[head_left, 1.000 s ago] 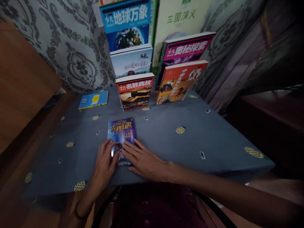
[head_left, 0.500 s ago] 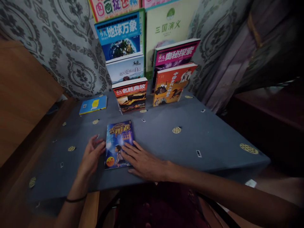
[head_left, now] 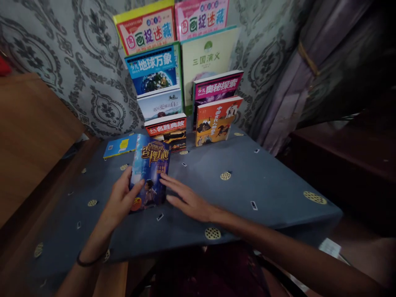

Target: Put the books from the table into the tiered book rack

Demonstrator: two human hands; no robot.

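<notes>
A blue book point(head_left: 153, 169) with gold lettering and a cartoon figure is tilted up off the table in front of me. My left hand point(head_left: 122, 198) grips its left edge, thumb on the front cover and fingers behind. Close by the book's right edge is my right hand point(head_left: 185, 198), its fingers stretched toward the cover; whether the fingertips touch it I cannot tell. Just behind the book stands a red-topped book point(head_left: 175, 130), its lower left part hidden. A light-blue book point(head_left: 119, 146) lies flat at the left, partly covered by the held one.
Several books stand upright in two rows at the back, among them an orange book point(head_left: 218, 121) and a pale green book point(head_left: 210, 55). A blue patterned cloth covers the table point(head_left: 247, 181). Beyond are a patterned curtain point(head_left: 102, 62) and a wooden panel point(head_left: 34, 136) at the left.
The blue book, flat on the table before, is now lifted and tilted up in my left hand. My right hand has slid off its cover to the right edge. The view has shifted slightly.
</notes>
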